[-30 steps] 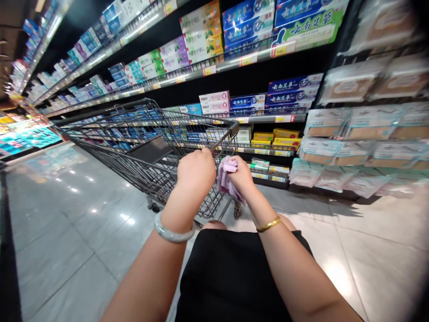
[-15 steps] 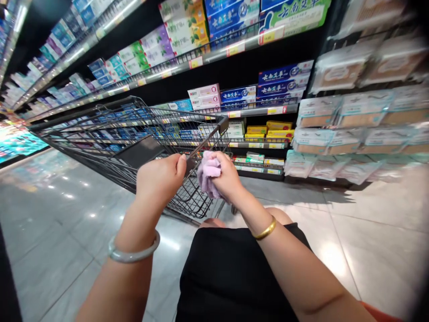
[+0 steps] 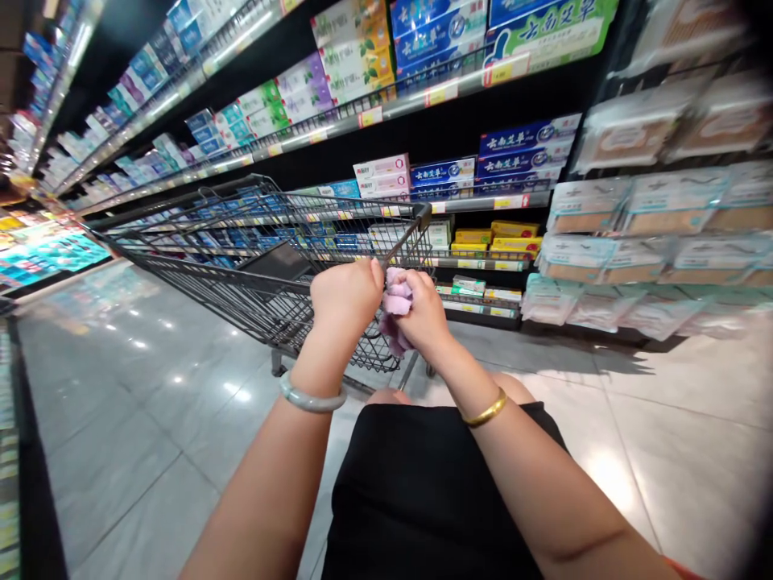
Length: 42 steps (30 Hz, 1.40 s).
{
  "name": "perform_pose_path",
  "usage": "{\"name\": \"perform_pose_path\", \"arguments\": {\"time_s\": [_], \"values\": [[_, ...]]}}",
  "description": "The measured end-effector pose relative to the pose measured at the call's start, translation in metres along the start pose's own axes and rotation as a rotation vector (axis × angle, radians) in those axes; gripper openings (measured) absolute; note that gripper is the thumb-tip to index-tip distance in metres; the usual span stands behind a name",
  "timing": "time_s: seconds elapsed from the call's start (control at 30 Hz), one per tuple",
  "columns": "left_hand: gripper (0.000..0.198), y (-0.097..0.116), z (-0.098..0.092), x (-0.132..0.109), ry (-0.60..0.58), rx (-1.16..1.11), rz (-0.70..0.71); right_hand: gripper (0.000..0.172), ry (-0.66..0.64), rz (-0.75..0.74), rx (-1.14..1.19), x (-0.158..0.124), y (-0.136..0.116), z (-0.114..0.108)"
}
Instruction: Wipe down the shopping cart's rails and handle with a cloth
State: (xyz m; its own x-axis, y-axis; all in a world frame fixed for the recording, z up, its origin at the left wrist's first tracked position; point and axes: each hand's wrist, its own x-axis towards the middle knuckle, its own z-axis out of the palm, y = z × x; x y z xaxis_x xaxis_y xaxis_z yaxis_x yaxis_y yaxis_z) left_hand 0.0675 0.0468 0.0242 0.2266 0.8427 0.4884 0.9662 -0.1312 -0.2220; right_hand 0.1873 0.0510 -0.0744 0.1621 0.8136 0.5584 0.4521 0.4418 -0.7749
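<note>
A black wire shopping cart [image 3: 266, 282] stands in front of my knees, its near rim running between my hands. My left hand [image 3: 344, 298], with a pale bangle at the wrist, is closed round that rim. Just beside it, my right hand [image 3: 423, 310] grips a crumpled light purple cloth [image 3: 397, 298] against the cart's near end. Part of the cloth hangs below my fingers. A gold bangle [image 3: 488, 409] circles my right wrist. The stretch of rim under my left fist and the cloth is hidden.
Shelves of boxed toothpaste [image 3: 522, 149] run along behind the cart. Bagged goods [image 3: 655, 201] hang at the right. The grey tiled floor [image 3: 138, 419] reflects the lights. A black garment [image 3: 423, 483] covers my lap.
My left hand has shifted right, closer to my right hand and the cloth. The whole view has swung slightly, so cart and shelves sit farther right.
</note>
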Motion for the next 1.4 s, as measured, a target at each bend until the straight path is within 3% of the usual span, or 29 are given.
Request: {"name": "perform_pose_path", "arguments": {"time_s": [0.2,0.37,0.43,0.57,0.67,0.83,1.0,1.07,1.17,1.27,1.4], "values": [[0.065,0.01,0.007,0.01,0.042,0.018,0.034,0.031,0.026,0.15,-0.087,0.003,0.015,-0.005],[0.063,0.018,0.008,0.016,0.029,0.013,0.057,0.027,0.097,-0.068,-0.003,0.006,-0.007,-0.015],[0.062,0.02,0.01,0.018,0.038,0.009,0.057,0.027,0.031,-0.028,-0.107,0.005,-0.006,-0.017],[0.061,0.021,0.013,0.024,0.04,-0.009,0.058,0.032,-0.189,0.239,-0.394,0.005,0.017,-0.018],[0.059,0.016,0.011,0.029,0.011,-0.038,0.114,0.032,-0.198,0.254,-0.373,0.008,0.024,-0.018],[0.061,0.007,0.006,0.026,0.049,-0.073,0.128,0.031,-0.141,0.057,-0.266,0.008,0.01,-0.021],[0.063,-0.021,0.016,0.005,0.187,-0.17,0.01,0.03,-0.411,0.255,-0.472,0.0,0.018,-0.019],[0.061,-0.039,0.024,0.001,0.236,-0.21,-0.062,0.029,-0.448,0.276,-0.465,0.001,0.021,-0.017],[0.062,-0.059,0.034,0.001,0.235,-0.144,-0.066,0.027,-0.376,0.195,-0.314,0.005,0.016,-0.014],[0.063,-0.062,0.039,0.006,0.223,-0.086,-0.043,0.025,-0.218,0.089,-0.094,0.008,0.009,-0.011],[0.061,-0.051,0.038,0.01,0.238,-0.073,-0.019,0.032,-0.152,0.159,-0.227,0.007,0.007,-0.01]]}}
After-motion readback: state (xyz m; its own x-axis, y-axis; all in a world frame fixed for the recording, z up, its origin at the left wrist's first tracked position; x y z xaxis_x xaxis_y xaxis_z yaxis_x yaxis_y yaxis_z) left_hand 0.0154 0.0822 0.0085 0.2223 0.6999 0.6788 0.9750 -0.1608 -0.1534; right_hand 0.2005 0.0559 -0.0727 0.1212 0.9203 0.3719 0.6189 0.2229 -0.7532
